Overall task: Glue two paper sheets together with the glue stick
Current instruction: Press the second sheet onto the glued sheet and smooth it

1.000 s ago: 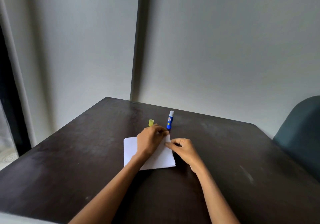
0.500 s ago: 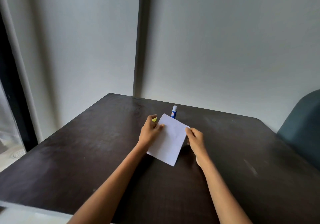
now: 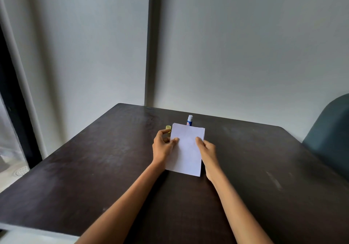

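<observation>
Paper sheets pinched between both hands (raised).

Dark wooden table, upright glue stick, yellow cap.

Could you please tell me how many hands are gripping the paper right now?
2: the left hand pinches the paper at its left edge, the right hand at its right edge.

paper sheets above table, glue stick behind, cap left
</observation>
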`<state>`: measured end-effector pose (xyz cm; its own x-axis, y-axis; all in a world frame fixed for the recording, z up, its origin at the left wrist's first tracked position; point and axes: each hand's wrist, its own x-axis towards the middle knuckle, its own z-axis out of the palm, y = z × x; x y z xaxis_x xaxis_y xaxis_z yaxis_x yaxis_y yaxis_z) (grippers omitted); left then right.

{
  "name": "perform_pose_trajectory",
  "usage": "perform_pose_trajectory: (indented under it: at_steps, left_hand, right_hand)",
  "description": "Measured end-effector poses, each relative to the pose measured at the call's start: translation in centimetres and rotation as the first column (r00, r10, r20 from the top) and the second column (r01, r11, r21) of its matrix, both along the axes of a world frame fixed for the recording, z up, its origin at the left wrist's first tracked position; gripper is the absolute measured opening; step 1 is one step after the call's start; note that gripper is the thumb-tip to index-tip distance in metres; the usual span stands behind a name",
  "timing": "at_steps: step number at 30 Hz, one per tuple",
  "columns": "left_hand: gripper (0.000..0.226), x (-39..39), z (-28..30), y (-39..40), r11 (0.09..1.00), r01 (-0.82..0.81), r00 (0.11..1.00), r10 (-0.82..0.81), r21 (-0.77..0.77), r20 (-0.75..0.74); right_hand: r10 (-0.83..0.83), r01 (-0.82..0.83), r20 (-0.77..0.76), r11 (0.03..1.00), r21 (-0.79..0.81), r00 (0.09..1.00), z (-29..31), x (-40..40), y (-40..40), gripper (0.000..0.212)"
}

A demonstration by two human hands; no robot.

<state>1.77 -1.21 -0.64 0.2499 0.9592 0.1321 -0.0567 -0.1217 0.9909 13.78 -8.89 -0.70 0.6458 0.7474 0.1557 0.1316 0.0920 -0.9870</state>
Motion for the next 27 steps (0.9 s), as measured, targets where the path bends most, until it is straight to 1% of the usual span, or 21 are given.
perform_pose_trajectory:
  at_steps: [2, 3, 4, 6, 7, 8, 9, 11, 12, 14, 16, 17, 19, 21, 23, 24, 25, 27]
  left_hand:
    - [0.034, 0.0, -0.1, 0.0, 1.0, 0.004, 1.0, -0.004, 0.009, 0.0]
    - [0.033, 0.0, -0.2, 0.0, 1.0, 0.014, 1.0, -0.014, 0.009, 0.001]
    - [0.033, 0.1, -0.3, 0.0, 1.0, 0.026, 1.0, -0.026, 0.008, 0.002]
    - [0.03, 0.3, -0.5, -0.1, 0.999, 0.044, 0.999, -0.044, 0.012, -0.009]
    - [0.029, 0.4, -0.5, 0.0, 0.999, 0.046, 0.999, -0.046, 0.017, -0.019]
    - [0.029, 0.5, -0.6, 0.0, 0.999, 0.044, 0.999, -0.044, 0.022, -0.028]
    - [0.029, 0.5, -0.7, 0.2, 0.999, 0.044, 0.998, -0.043, 0.027, -0.036]
    - [0.027, 0.5, -0.8, 0.3, 0.998, 0.057, 0.997, -0.056, 0.034, -0.044]
    - [0.026, 0.5, -0.8, 0.3, 0.997, 0.068, 0.997, -0.067, 0.033, -0.046]
    - [0.028, 0.6, -0.9, 0.3, 0.996, 0.092, 0.995, -0.091, 0.022, -0.048]
    - [0.031, 0.8, -1.0, 0.2, 0.994, 0.109, 0.993, -0.108, 0.017, -0.043]
    - [0.032, 0.8, -1.0, 0.3, 0.993, 0.113, 0.993, -0.112, 0.021, -0.042]
    - [0.033, 0.9, -1.1, 0.4, 0.994, 0.099, 0.994, -0.097, 0.039, -0.052]
    - [0.033, 0.8, -1.2, 0.7, 0.997, 0.066, 0.998, -0.065, 0.04, -0.023]
    - [0.028, 0.7, -1.3, 0.9, 0.999, 0.043, 0.998, -0.044, 0.019, 0.05]
    - [0.026, 0.6, -1.2, 0.9, 0.999, 0.044, 0.996, -0.044, 0.005, 0.084]
    - [0.025, 0.5, -1.1, 0.8, 0.998, 0.054, 0.992, -0.053, -0.007, 0.112]
    - [0.022, 0.4, -0.7, 0.5, 0.995, 0.097, 0.983, -0.093, -0.014, 0.156]
  right_hand:
    - [0.037, -0.037, 0.015, 0.999, 0.011, 0.999, 0.0, 0.1, -0.1, 0.005]
    - [0.018, -0.019, 0.015, 1.0, 0.017, 1.0, -0.1, 0.2, -0.1, 0.004]
    - [-0.028, 0.028, 0.017, 0.999, 0.018, 0.999, -0.1, 0.5, -0.1, 0.009]
    - [-0.142, 0.143, -0.022, 0.99, 0.01, 0.99, -0.2, 1.1, 0.0, 0.035]
    - [-0.173, 0.173, -0.063, 0.985, 0.004, 0.983, -0.2, 1.4, 0.1, 0.04]
    - [-0.174, 0.174, -0.086, 0.985, -0.002, 0.981, -0.2, 1.6, 0.1, 0.041]
    - [-0.145, 0.146, -0.079, 0.989, 0.011, 0.986, -0.2, 1.6, 0.0, 0.037]
    - [-0.053, 0.055, -0.036, 0.997, 0.051, 0.998, -0.3, 1.6, 0.0, 0.016]
    - [-0.037, 0.039, -0.027, 0.997, 0.07, 0.999, -0.4, 1.7, 0.0, 0.012]
    - [-0.093, 0.096, -0.04, 0.992, 0.082, 0.995, -0.5, 1.9, 0.0, 0.009]
    - [-0.18, 0.186, -0.097, 0.981, 0.055, 0.979, -0.5, 2.2, 0.1, 0.032]
    - [-0.208, 0.216, -0.125, 0.975, 0.05, 0.97, -0.4, 2.3, 0.2, 0.037]
    - [-0.224, 0.234, -0.14, 0.97, 0.059, 0.965, -0.2, 2.3, 0.0, 0.035]
    - [-0.166, 0.175, -0.101, 0.981, 0.085, 0.981, 0.0, 2.1, -0.2, 0.022]
    - [-0.034, 0.037, -0.027, 0.991, 0.13, 0.999, -0.1, 1.8, -0.3, 0.04]
    - [0.029, -0.033, 0.032, 0.99, 0.138, 0.999, -0.2, 1.6, -0.4, 0.042]
    - [0.071, -0.083, 0.094, 0.988, 0.129, 0.993, -0.1, 1.4, -0.4, 0.038]
    - [0.106, -0.124, 0.208, 0.989, 0.077, 0.972, -0.1, 1.1, -0.3, 0.03]
